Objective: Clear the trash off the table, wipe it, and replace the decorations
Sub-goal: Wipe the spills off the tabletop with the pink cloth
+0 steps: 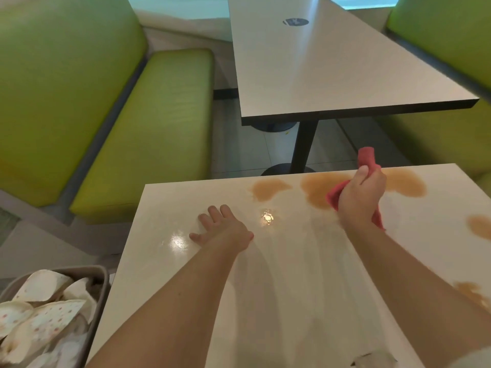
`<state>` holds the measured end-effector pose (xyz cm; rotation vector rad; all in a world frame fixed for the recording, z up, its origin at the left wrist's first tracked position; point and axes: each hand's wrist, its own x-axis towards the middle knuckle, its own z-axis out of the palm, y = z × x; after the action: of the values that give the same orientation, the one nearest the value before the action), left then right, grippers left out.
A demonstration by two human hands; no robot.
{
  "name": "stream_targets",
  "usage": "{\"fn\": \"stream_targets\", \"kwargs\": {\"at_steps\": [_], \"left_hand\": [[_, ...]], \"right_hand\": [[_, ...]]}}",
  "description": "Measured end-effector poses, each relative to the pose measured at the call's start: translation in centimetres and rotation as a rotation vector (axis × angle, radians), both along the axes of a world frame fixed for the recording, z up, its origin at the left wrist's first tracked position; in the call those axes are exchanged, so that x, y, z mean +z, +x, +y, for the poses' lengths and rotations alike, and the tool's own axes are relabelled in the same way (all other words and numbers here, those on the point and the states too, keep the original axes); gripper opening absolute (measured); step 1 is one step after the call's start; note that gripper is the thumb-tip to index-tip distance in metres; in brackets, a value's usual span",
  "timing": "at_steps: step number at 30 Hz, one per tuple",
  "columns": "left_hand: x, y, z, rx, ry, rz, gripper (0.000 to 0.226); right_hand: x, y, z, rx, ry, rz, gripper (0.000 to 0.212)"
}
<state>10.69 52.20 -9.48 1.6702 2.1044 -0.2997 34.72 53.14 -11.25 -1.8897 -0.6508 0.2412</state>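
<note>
My left hand (223,229) lies flat on the white table (279,288). Brown spills (268,188) spread beyond my fingers, under the red cloth (336,196) in my right hand (360,197), and to its right.

Green bench seats (148,134), second table (332,67) behind.

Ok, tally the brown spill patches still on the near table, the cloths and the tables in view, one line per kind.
Brown spill patches: 5, at and
Red cloth: 1, gripped by the right hand
Tables: 2, near and far
Total: 8
</note>
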Motion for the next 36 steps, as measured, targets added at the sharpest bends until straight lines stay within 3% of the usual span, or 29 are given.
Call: {"fn": "stream_targets", "kwargs": {"at_steps": [2, 6, 9, 13, 16, 19, 22, 27, 33, 36], "left_hand": [[0.0, 0.0, 0.0, -0.003, 0.000, -0.004, 0.086], [0.0, 0.0, 0.3, -0.007, -0.002, -0.002, 0.089], [0.0, -0.1, 0.3, 0.005, -0.009, -0.002, 0.091], [0.2, 0.1, 0.4, 0.011, -0.015, -0.003, 0.094], [0.1, 0.1, 0.2, 0.006, -0.006, 0.002, 0.092], [0.0, 0.0, 0.0, 0.003, -0.001, -0.004, 0.090], [0.1, 0.0, -0.2, -0.005, 0.019, -0.017, 0.087], [0.0, -0.2, -0.3, 0.008, 0.047, -0.029, 0.088], [0.0, -0.2, -0.8, 0.007, 0.079, -0.049, 0.083], [0.0, -0.4, -0.7, 0.006, 0.080, -0.049, 0.084]], "right_hand": [[-1.5, 0.8, 1.9, 0.103, -0.117, -0.007, 0.051], [-2.0, 0.3, 4.1, 0.328, -0.318, -0.127, 0.050], [-1.9, -1.7, 4.4, 0.590, -0.378, -0.132, 0.063], [-2.2, -3.7, 1.4, 0.921, -0.386, -0.271, 0.048], [-2.4, -3.3, 1.4, 0.906, -0.344, -0.412, 0.047], [-1.9, -4.6, 3.7, 0.851, -0.422, -0.362, 0.049], [-0.9, -7.7, 4.4, 0.985, -0.384, -0.322, 0.046], [-1.8, -7.9, 1.1, 1.226, -0.372, -0.665, 0.045], [-1.7, -7.6, 3.6, 1.020, -0.488, -0.686, 0.046], [-1.4, -10.1, 1.4, 1.158, -0.443, -0.723, 0.046]]}}
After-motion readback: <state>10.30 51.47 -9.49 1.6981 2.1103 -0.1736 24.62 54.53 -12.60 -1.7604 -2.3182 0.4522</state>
